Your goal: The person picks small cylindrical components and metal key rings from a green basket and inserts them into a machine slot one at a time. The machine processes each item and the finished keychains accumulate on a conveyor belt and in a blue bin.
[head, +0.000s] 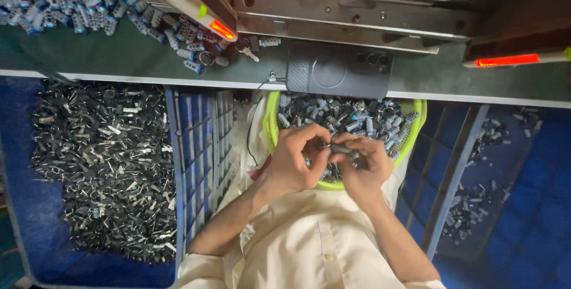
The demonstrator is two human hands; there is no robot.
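1. Your left hand [291, 161] and right hand [364, 167] meet over the near rim of the green basket [270, 128], which sits in your lap just below the edge of the desk [119, 57].
2. Between them you hold a small dark metal part [340, 148]; its long axis runs roughly left to right, from one hand across to the other.
3. Your right fingers [351, 146] are clamped on the part from its right end; your left fingers [318, 146] are pinched together at its left tip, touching it. Both hands are equally close, with no gap between them.
4. The basket beneath holds a heap of similar grey and blue parts [351, 116], directly under your knuckles.
5. A dark phone [339, 70] lies on the desk just beyond the basket; a pile of blue-grey parts [77, 3] spreads at the desk's far left.
6. A blue crate [190, 146] of black clips [101, 164] stands well to your left.
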